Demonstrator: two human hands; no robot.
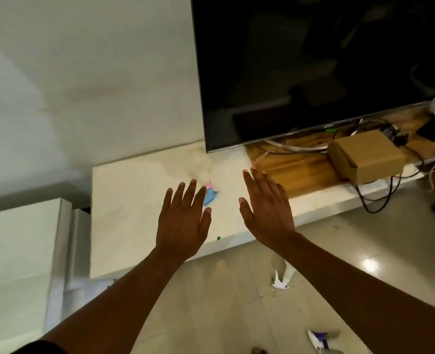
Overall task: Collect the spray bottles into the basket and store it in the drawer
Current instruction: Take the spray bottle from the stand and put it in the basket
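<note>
Both my hands are stretched out flat, fingers straight, over a low white cabinet (129, 200). My left hand (183, 223) hovers just in front of a pale translucent spray bottle (201, 164) that lies on the cabinet top, its blue and pink trigger head (211, 194) peeking out beside my fingers. My right hand (266, 208) is a little to the right and holds nothing. On the floor lie a white spray bottle (283, 277) and, near the bottom edge, another with purple markings (322, 341). No basket or drawer is in view.
A large dark TV screen (313, 67) stands behind the hands. A cardboard box (364, 157) and tangled cables (380, 198) sit on the wooden shelf (295, 172) to the right. Another white unit (19, 264) is at the left. A small green bit (218, 238) lies near the cabinet edge.
</note>
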